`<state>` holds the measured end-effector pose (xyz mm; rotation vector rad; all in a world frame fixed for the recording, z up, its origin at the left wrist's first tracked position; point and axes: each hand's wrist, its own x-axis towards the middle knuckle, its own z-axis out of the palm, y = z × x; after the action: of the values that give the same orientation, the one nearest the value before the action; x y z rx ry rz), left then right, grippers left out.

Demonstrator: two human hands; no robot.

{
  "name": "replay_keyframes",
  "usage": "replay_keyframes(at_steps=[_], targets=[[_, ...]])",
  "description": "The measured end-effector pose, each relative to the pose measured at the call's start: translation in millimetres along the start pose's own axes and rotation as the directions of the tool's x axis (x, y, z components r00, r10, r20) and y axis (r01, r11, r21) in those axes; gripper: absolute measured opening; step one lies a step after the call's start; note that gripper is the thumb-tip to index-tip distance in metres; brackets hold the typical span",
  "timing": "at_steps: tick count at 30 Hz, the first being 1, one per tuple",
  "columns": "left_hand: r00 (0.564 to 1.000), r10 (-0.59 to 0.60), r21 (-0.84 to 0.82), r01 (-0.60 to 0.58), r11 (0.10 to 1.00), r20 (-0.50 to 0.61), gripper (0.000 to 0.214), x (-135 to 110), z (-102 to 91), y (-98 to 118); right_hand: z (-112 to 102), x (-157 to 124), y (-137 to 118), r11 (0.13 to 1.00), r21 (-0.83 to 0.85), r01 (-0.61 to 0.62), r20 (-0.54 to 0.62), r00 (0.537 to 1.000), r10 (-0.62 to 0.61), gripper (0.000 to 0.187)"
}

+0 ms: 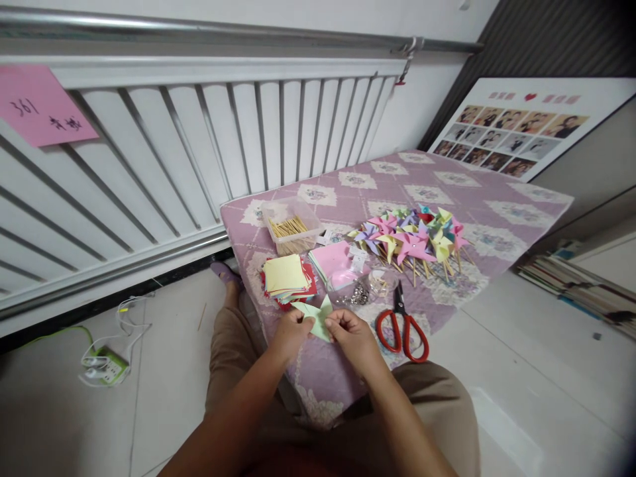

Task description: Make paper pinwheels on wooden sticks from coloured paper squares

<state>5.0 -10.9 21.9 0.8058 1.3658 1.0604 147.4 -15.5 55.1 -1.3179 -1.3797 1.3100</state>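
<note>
My left hand (289, 334) and my right hand (352, 333) pinch a pale green paper piece (317, 317) between them, low over the near edge of a purple patterned mat (432, 199). Both hands have their fingers closed on the paper. Just beyond them lies a stack of coloured paper squares (287, 277) with a yellow sheet on top. A pink sheet pile (334, 260) sits beside it. Red-handled scissors (403, 326) lie to the right of my right hand.
A clear box of wooden sticks (291, 229) stands at the mat's left. A heap of finished paper pinwheels (415, 240) lies in the middle. Small metal pins (358, 295) sit by a clear dish. A white radiator (173, 146), a power strip (104, 364), stacked books (571, 281).
</note>
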Motion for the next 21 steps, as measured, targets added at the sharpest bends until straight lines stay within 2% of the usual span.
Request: replay_keyframes(at_steps=[3, 6, 9, 12, 16, 21], targets=[[1.0, -0.01, -0.001, 0.01, 1.0, -0.001, 0.006, 1, 0.8, 0, 2, 0, 0, 0.998, -0.054, 0.029, -0.016, 0.999, -0.03, 0.014], [1.0, -0.023, -0.004, 0.023, 1.0, -0.002, 0.007, 0, 1.2, 1, 5, -1, 3, 0.977, -0.196, 0.087, -0.036, 0.995, -0.095, 0.012], [1.0, -0.029, 0.003, 0.029, 1.0, -0.005, 0.009, -1, 0.6, 1, 7, -1, 7, 0.91, -0.364, 0.198, -0.035, 0.973, -0.226, 0.013], [1.0, -0.016, 0.009, 0.016, 1.0, 0.003, 0.009, 0, -0.5, -2, 11, -1, 9, 0.822, -0.47, 0.321, 0.024, 0.936, -0.352, 0.014], [1.0, 0.008, -0.005, -0.008, 1.0, 0.02, 0.009, 3, -1.5, -9, 14, 0, 8, 0.737, -0.536, 0.412, 0.125, 0.902, -0.413, 0.017], [0.999, 0.006, -0.035, -0.005, 0.999, 0.047, 0.011, 5, -1.7, -13, 14, 3, 9, 0.731, -0.52, 0.442, 0.161, 0.891, -0.425, 0.017]])
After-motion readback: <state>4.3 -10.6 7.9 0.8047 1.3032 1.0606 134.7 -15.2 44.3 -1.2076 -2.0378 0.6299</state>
